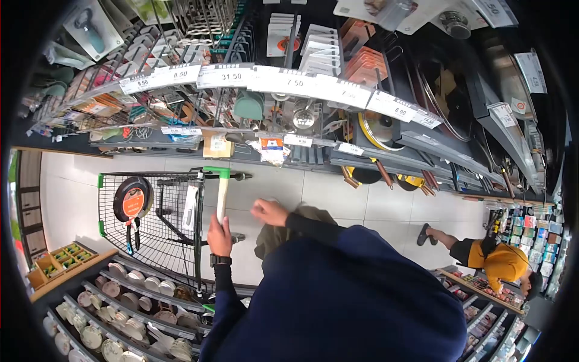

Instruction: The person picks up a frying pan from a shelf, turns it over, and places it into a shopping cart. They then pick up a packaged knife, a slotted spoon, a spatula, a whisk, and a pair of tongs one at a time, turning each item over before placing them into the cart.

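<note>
My left hand [219, 238], with a watch on its wrist, is closed around the pale handle [222, 196] of a shopping cart. The cart [172, 253] has black wire mesh and green corner pieces. In it lie a black frying pan [125, 199] with an orange label and, by the label's lower end, blue and black handles. A white packaged card [190, 208] with a slim grey item rests near the cart's handle side. My right hand [269, 213] hangs over the floor in front of my body, its fingers curled, with nothing visible in them.
Shelves of hanging kitchen tools run along the far side, edged with price tags [289, 82]. Pans and lids [380, 130] stand farther right. Bowls and cups [136, 277] fill the near-left shelves. A person in a yellow top [503, 264] bends by shelves at right. Tiled floor [338, 193] lies between.
</note>
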`<state>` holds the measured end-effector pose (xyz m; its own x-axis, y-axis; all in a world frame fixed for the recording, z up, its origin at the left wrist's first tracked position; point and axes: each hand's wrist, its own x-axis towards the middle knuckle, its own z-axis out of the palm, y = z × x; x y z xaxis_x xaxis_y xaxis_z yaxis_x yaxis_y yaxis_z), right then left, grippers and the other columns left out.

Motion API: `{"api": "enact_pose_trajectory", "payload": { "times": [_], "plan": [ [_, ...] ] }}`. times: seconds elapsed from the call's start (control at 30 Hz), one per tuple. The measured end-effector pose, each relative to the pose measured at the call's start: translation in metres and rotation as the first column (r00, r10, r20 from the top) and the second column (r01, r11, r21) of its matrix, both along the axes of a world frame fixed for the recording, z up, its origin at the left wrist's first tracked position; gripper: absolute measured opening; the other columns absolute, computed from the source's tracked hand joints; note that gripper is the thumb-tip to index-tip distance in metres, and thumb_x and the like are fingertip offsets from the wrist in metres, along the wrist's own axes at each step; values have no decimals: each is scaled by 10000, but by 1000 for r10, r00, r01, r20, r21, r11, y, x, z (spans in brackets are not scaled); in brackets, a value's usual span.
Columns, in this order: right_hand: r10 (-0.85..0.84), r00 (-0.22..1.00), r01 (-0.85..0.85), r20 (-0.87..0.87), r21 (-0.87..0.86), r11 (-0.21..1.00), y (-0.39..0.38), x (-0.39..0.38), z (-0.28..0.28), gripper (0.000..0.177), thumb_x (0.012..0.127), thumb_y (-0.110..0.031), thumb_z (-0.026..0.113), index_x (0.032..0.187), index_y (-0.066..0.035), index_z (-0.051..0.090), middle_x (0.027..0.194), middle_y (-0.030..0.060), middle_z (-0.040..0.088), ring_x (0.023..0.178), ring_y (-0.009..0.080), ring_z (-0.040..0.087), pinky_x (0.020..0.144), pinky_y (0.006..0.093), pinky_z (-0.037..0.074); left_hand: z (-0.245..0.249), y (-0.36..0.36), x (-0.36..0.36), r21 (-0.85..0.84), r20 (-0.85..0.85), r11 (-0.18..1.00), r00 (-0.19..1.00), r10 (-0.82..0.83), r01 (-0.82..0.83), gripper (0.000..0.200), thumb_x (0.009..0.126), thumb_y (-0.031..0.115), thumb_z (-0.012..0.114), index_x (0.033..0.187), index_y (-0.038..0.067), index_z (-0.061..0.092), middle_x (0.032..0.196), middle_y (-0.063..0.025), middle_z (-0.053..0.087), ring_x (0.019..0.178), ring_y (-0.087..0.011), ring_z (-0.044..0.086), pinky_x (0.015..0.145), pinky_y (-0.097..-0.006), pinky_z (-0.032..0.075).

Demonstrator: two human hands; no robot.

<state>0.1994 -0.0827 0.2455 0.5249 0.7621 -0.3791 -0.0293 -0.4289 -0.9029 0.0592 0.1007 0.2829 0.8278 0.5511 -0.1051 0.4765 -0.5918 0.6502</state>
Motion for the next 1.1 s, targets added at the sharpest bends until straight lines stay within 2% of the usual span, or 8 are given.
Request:
{"api": "enact_pose_trajectory", "payload": {
  "times": [0.13,0.27,0.4,0.43,0.5,0.7,0.77,1.1],
  "plan": [
    [-252,890,222,-381,-122,967,-110,8,-44,203,952,-189,583,1102,-53,576,923,75,701,716,139,680,580,295,546,4,8,1,181,-19,981,997,68,-64,313,991,288,557,1185,43,539,854,-238,672,758,-446,652,623,-525,491],
    [-476,846,428,-241,-225,875,-222,24,-77,151,982,-183,559,1088,-77,580,944,72,693,756,155,683,601,292,543,-9,27,0,244,-106,961,982,156,-127,376,1009,413,505,1143,64,549,703,-203,656,677,-432,650,585,-517,480],
    [-692,653,643,-307,-258,721,-296,30,-70,166,977,-154,500,1108,-75,565,976,118,707,768,204,693,606,308,547,-18,34,1,469,-155,866,949,276,-175,422,986,470,509,1121,73,556,695,-191,667,666,-422,661,589,-527,495],
    [-735,602,681,-313,-279,677,-306,30,-66,228,909,-12,441,1096,-61,562,978,116,712,735,203,692,571,303,543,-15,39,3,450,-193,876,939,286,-175,424,984,483,504,1101,79,554,692,-194,665,668,-430,659,590,-538,492],
    [-760,577,691,-300,-317,649,-323,24,-67,237,911,-9,431,1105,-58,558,993,121,713,746,207,696,578,307,546,-15,39,4,492,-160,850,941,299,-186,436,982,515,485,1042,87,542,680,-202,659,670,-446,654,587,-560,486],
    [-756,558,668,-341,-357,653,-327,-4,-79,252,920,-17,410,1131,-50,545,1026,124,712,785,206,703,607,314,551,-23,70,6,481,-206,862,935,288,-159,501,981,547,449,1081,66,547,733,-241,667,706,-467,652,608,-571,492],
    [-718,583,633,-381,-341,695,-313,-7,-85,220,998,-152,441,1158,-53,555,1059,128,697,859,211,687,717,330,555,-21,75,8,494,-204,851,927,314,-180,513,981,552,433,1078,61,547,768,-262,670,734,-473,651,628,-584,489],
    [-661,658,647,-361,-179,741,-232,12,-64,186,1005,-177,471,1106,-46,557,1018,102,702,836,174,686,689,295,529,-23,114,12,590,-157,791,938,310,-162,482,976,523,471,962,46,535,730,-231,661,671,-452,649,576,-561,493]
  ]
}}
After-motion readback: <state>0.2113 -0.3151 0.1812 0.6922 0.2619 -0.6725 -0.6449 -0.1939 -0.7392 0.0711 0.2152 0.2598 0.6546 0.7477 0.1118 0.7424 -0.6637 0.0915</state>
